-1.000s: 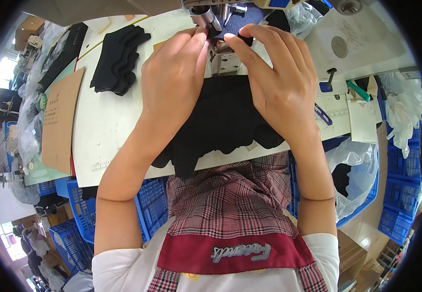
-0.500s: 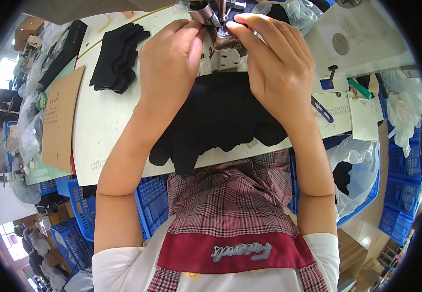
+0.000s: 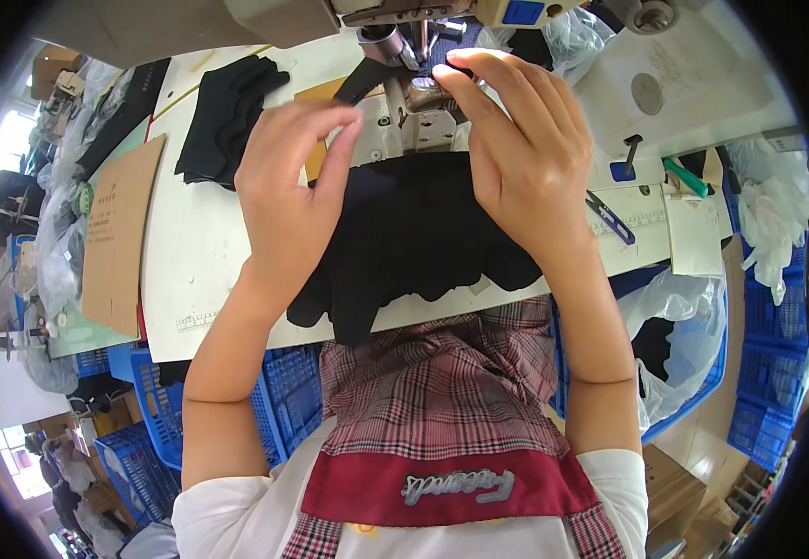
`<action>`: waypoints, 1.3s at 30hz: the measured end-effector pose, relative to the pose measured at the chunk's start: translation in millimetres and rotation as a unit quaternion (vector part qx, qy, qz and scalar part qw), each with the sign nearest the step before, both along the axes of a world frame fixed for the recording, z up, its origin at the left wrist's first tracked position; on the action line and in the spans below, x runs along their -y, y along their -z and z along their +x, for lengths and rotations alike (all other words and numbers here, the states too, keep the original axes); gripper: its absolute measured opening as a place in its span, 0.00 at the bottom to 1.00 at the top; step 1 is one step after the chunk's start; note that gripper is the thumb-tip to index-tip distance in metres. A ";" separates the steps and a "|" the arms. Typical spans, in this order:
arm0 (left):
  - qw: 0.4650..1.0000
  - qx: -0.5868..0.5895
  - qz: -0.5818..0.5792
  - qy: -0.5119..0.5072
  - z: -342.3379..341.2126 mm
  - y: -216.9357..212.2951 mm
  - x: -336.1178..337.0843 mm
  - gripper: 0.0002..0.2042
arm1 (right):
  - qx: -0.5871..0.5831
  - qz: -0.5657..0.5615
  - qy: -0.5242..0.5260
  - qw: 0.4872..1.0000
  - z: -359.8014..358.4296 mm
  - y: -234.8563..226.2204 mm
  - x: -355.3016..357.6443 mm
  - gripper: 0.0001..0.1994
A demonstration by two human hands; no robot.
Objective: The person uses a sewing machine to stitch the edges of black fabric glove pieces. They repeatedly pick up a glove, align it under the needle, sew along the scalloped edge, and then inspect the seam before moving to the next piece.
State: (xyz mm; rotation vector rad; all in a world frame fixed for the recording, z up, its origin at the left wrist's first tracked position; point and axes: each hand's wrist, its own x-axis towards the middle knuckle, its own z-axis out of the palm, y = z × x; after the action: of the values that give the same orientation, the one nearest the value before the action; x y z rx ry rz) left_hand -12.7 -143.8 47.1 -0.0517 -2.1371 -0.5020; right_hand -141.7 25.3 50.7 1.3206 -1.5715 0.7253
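Note:
A sewing machine's needle and presser foot (image 3: 420,58) stand at the top middle. My left hand (image 3: 288,182) is open left of it, its thumb and fingers apart with nothing between them; the fingertips are slightly blurred. Just beyond them, a narrow black fabric strip (image 3: 364,80) runs toward the presser foot. My right hand (image 3: 535,140) has its fingers stretched out, the tips close to the right of the presser foot, by dark blue fabric (image 3: 459,39); its thumb is mostly hidden. Between my wrists, a large black fabric piece (image 3: 414,224) hangs over the table's near edge.
Wavy-edged black fabric pieces (image 3: 226,116) are stacked on the white table (image 3: 204,228) at left, near a cardboard sheet (image 3: 123,238). A blue cutter (image 3: 611,219) and a green-handled tool (image 3: 686,177) lie at right. Blue baskets (image 3: 293,391) stand below the table.
My left hand has drawn back from the presser foot toward me and to the left, opening and uncovering the black strip. My right hand has hardly moved.

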 end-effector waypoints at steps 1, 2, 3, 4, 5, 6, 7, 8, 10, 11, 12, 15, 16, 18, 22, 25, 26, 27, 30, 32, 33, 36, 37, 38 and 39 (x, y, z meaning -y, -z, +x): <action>1.000 0.024 0.007 0.009 5.0 4.4 3.3 0.06 | 0.000 -0.001 -0.001 1.000 -0.1 0.2 0.1 0.15; 0.999 0.047 0.014 0.018 7.1 5.7 4.3 0.07 | 0.000 -0.002 -0.001 1.000 -0.2 1.0 0.2 0.15; 0.986 0.117 0.112 0.029 6.4 4.7 5.0 0.10 | 0.000 -0.003 -0.002 1.000 -0.2 1.2 0.3 0.15; 0.959 0.185 0.210 0.040 4.4 0.6 5.4 0.12 | 0.003 -0.001 0.000 1.000 0.1 0.9 0.1 0.16; 0.919 0.249 0.303 0.048 3.0 -2.7 6.2 0.15 | 0.005 -0.001 -0.001 1.000 0.8 0.1 0.5 0.16; 0.893 0.254 0.365 0.066 -1.0 -3.9 7.9 0.17 | 0.007 0.000 -0.001 1.000 1.4 -0.8 0.7 0.16; 0.864 0.257 0.425 0.084 -7.9 -5.1 10.0 0.19 | 0.011 0.001 -0.004 1.000 1.7 -1.0 0.9 0.16; 0.830 0.259 0.483 0.103 -15.4 -5.6 11.7 0.20 | 0.014 0.003 -0.005 1.000 1.8 -0.4 1.0 0.17; 0.743 0.199 0.629 0.114 -29.4 -7.8 11.2 0.18 | 0.028 0.003 -0.015 0.999 1.6 0.6 0.9 0.17; 0.689 0.169 0.695 0.120 -38.0 -8.3 10.1 0.17 | 0.040 0.003 -0.021 0.999 1.1 1.5 -0.2 0.17; 0.695 0.130 0.689 0.156 -43.3 -7.5 10.0 0.15 | 0.053 0.005 -0.031 0.998 3.4 1.9 -1.0 0.17; 0.734 0.040 0.665 0.131 -76.9 -7.8 43.2 0.12 | 0.131 -0.021 -0.052 0.990 10.7 2.2 -11.2 0.16; 0.766 0.011 0.626 0.144 -77.1 -14.2 54.5 0.12 | 0.154 -0.013 -0.031 0.988 12.7 2.7 -21.8 0.14; 0.833 -0.035 0.540 0.118 -64.1 -28.4 97.1 0.13 | 0.205 0.041 0.000 0.978 18.1 3.5 -40.6 0.15; 0.947 0.038 0.271 -0.166 -24.7 -8.5 218.8 0.19 | 0.275 0.144 0.089 0.946 28.2 14.2 -56.7 0.22; 0.934 0.239 0.084 -0.251 -1.5 28.1 285.3 0.18 | 0.303 0.187 0.155 0.921 34.4 25.2 -61.3 0.29; 0.926 0.252 0.080 -0.270 3.0 44.9 290.5 0.19 | 0.313 0.192 0.159 0.916 35.2 28.3 -60.8 0.31; 0.917 0.265 0.075 -0.289 9.8 63.7 290.8 0.19 | 0.322 0.186 0.160 0.914 36.7 29.6 -59.2 0.31; 0.903 0.157 -0.094 -0.388 24.0 83.0 294.8 0.18 | 0.327 0.159 0.164 0.917 43.3 26.1 -52.9 0.27; 0.912 0.060 -0.130 -0.386 17.8 76.0 264.8 0.16 | 0.333 0.131 0.151 0.922 44.9 26.0 -51.0 0.26; 0.933 0.029 -0.087 -0.347 7.3 51.0 217.7 0.14 | 0.334 0.115 0.149 0.923 44.2 26.8 -52.7 0.25; 0.992 0.046 0.024 -0.117 13.3 -2.4 97.5 0.10 | 0.441 0.041 0.082 0.893 42.5 21.8 -49.0 0.21; 0.992 0.062 0.105 -0.008 14.4 -7.3 63.3 0.10 | 0.480 0.021 0.058 0.875 41.7 21.1 -47.5 0.21; 0.995 0.086 0.048 0.031 17.7 -10.3 34.0 0.13 | 0.470 0.024 0.050 0.881 39.9 20.0 -44.2 0.21; 0.991 0.109 -0.009 0.073 18.1 -10.9 8.3 0.15 | 0.460 0.027 0.044 0.886 36.5 19.2 -41.2 0.21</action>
State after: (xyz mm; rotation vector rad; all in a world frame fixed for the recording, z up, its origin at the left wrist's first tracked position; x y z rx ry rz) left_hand 5.4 -152.2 58.1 -0.1702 -2.3639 -0.5977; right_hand -105.3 66.5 31.5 0.9524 -2.3785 1.3814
